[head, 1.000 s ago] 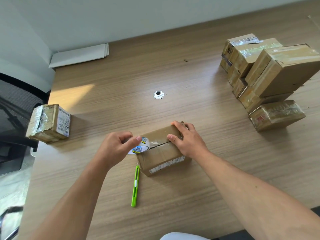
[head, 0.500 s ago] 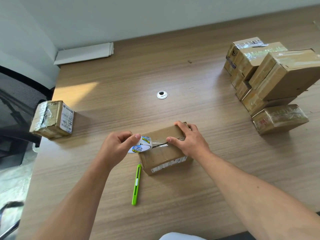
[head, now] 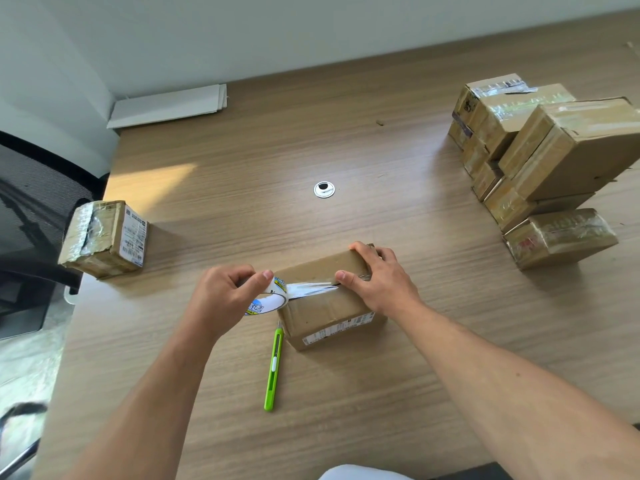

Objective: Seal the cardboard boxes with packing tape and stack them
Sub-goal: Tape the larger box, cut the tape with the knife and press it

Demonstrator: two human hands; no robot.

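Grips the roll (head: 266,303) in curled left fingers (head: 256,280), clamps the box (head: 322,313) with right fingers (head: 384,258) curled over its far end and thumb pinning the tape (head: 308,289), midway along the table's (head: 346,393) near edge, and risks a twisted, wrinkled strip if pulled slack or askew.

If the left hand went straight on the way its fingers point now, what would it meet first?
The left hand would likely first meet the cardboard box, just past the tape roll it grips; depth is unclear.
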